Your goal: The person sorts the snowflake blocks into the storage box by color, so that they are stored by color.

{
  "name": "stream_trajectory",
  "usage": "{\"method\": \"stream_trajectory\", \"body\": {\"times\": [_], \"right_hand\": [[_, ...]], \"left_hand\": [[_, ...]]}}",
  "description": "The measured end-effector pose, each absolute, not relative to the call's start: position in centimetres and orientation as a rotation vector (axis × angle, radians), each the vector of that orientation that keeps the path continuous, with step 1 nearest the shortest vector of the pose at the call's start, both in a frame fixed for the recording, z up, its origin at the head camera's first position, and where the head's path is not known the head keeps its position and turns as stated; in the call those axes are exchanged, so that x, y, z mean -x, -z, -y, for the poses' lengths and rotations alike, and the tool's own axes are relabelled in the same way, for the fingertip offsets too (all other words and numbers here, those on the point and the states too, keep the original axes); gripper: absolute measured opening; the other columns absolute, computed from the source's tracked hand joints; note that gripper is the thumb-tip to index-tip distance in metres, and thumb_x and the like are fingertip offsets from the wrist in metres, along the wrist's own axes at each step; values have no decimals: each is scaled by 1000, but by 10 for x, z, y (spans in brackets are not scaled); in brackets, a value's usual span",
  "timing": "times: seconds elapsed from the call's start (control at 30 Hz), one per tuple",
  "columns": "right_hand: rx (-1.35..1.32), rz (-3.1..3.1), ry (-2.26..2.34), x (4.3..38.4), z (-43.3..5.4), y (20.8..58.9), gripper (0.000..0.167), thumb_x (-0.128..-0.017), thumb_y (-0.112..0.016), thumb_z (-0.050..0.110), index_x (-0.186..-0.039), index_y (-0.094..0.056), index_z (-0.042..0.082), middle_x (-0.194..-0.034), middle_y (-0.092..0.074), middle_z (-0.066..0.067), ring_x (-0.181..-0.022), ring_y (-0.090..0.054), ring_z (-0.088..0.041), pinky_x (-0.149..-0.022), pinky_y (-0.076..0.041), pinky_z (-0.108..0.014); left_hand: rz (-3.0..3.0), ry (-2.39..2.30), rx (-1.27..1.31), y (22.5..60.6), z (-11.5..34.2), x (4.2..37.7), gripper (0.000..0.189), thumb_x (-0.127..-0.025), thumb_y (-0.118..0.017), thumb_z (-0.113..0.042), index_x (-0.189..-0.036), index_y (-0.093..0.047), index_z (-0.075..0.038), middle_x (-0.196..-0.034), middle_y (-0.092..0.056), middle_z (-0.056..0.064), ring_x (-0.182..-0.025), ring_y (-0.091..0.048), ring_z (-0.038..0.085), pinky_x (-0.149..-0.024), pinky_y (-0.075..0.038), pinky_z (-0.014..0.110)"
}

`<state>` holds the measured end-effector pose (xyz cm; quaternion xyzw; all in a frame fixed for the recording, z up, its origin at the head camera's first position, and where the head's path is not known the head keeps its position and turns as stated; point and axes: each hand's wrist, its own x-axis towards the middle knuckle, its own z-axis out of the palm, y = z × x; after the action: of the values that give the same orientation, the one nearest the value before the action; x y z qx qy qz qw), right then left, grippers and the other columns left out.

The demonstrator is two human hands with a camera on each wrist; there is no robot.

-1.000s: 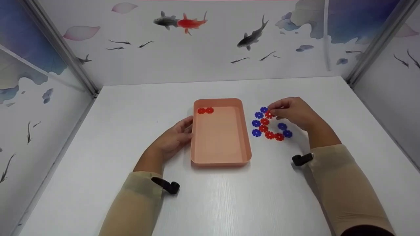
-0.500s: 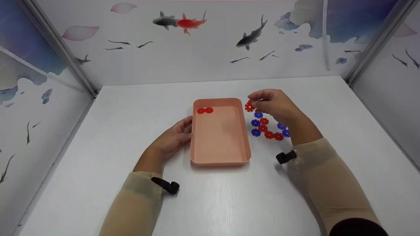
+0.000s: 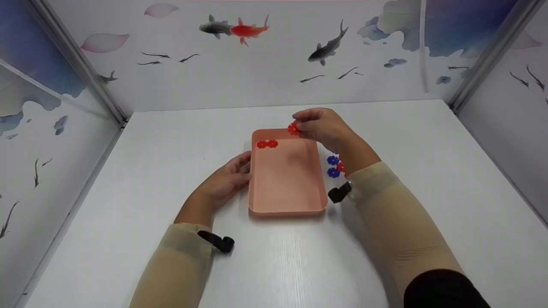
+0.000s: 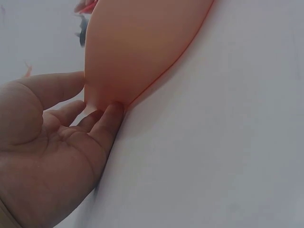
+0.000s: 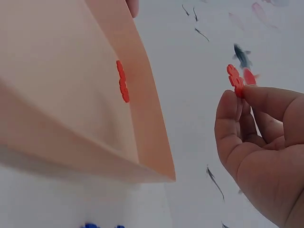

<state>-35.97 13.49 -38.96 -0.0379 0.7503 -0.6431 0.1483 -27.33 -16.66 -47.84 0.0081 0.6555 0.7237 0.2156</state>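
Observation:
My right hand point(image 3: 326, 128) pinches a red flower-shaped plastic disc point(image 3: 293, 128) between thumb and fingers, over the far right part of a shallow peach tray point(image 3: 287, 184). In the right wrist view this red disc point(image 5: 234, 78) sticks up from the fingertips. Two more red discs point(image 3: 267, 144) lie side by side within the tray, by its far left corner. At the tray's left side is my left hand point(image 3: 227, 182), its extended fingers and thumb touching the outer wall. The left wrist view shows those fingertips point(image 4: 114, 110) low against the wall point(image 4: 137, 42).
Right of the tray, blue discs point(image 3: 333, 160) and a red disc point(image 3: 341, 167) lie on the white table point(image 3: 274, 265), partly hidden by my right forearm. Printed panels with fish enclose the table at the back and both sides.
My right hand has lifted a red disc from the group at the right and carried it left over the tray's far end. The left hand and the tray have stayed in place.

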Motion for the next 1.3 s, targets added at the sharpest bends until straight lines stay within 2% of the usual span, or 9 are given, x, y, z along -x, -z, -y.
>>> {"method": "stream_trajectory", "body": {"times": [0.17, 0.47, 0.83, 1.07, 1.3], "right_hand": [[121, -2107, 1877, 368, -116, 396, 21, -104, -69, 12, -124, -76, 14, -126, -72, -12, -113, -73, -27, -102, -63, -33], [-17, -2210, 1895, 379, -89, 416, 19, -107, -66, 15, -123, -74, 17, -126, -72, -11, -110, -72, -26, -107, -61, -39], [-138, -2307, 1858, 385, -82, 445, 30, -104, -70, 16, -134, -72, 13, -129, -71, -7, -113, -69, -24, -104, -62, -37], [-152, -2454, 1659, 381, -80, 449, 21, -103, -72, 19, -125, -72, 20, -127, -69, -6, -112, -68, -25, -99, -64, -37], [-107, -2599, 1509, 382, -79, 448, 20, -104, -70, 15, -124, -71, 17, -126, -69, -8, -116, -65, -25, -107, -61, -38]], "left_hand": [[-1807, -2007, -38, 478, 167, 273, 80, -99, -75, -9, -167, -37, -29, -173, -38, -9, -161, -38, 11, -127, -43, 37], [-1800, -2012, -38, 478, 168, 273, 79, -99, -75, -11, -167, -38, -30, -173, -39, -10, -160, -39, 11, -127, -42, 37], [-1767, -2038, -85, 477, 167, 273, 81, -101, -70, -3, -169, -33, -24, -176, -33, -5, -163, -33, 14, -131, -38, 39], [-1785, -2019, -69, 479, 168, 274, 81, -99, -73, -6, -168, -35, -26, -175, -36, -7, -162, -35, 13, -131, -38, 38], [-1795, -2006, -50, 478, 168, 275, 81, -99, -75, -8, -167, -37, -29, -173, -38, -10, -161, -36, 12, -129, -40, 37]]}}
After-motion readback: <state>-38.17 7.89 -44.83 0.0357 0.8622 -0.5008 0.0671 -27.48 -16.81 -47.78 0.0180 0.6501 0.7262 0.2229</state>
